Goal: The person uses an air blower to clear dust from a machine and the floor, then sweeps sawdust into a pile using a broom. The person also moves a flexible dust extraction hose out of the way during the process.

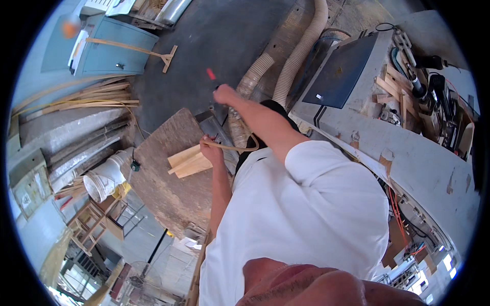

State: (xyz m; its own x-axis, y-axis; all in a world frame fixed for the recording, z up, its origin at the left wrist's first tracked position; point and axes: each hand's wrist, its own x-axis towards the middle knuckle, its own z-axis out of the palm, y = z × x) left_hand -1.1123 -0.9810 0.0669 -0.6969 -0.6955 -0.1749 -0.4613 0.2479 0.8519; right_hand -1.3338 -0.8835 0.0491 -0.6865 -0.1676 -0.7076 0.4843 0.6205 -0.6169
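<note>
My left hand (208,146) is closed round one end of a curved, light-brown strip (240,148); the strip bends back toward my waist. Whether it is wood or a flexible tube I cannot tell. Just beside that hand, several pale wooden pieces (190,161) lie on a worn brown tabletop (166,188). My right hand (224,95) is held out farther ahead, its fingers closed. Something small and dark shows at its fingers, and a blurred red object (211,74) appears just beyond; what it is stays unclear.
Ridged hoses (301,51) run along the floor ahead. On the right stands a grey machine with a dark panel (341,71). To the left are a white bucket (104,181), stacked wood strips (97,97), a blue cabinet (120,46) and a wooden T-shaped piece (166,60).
</note>
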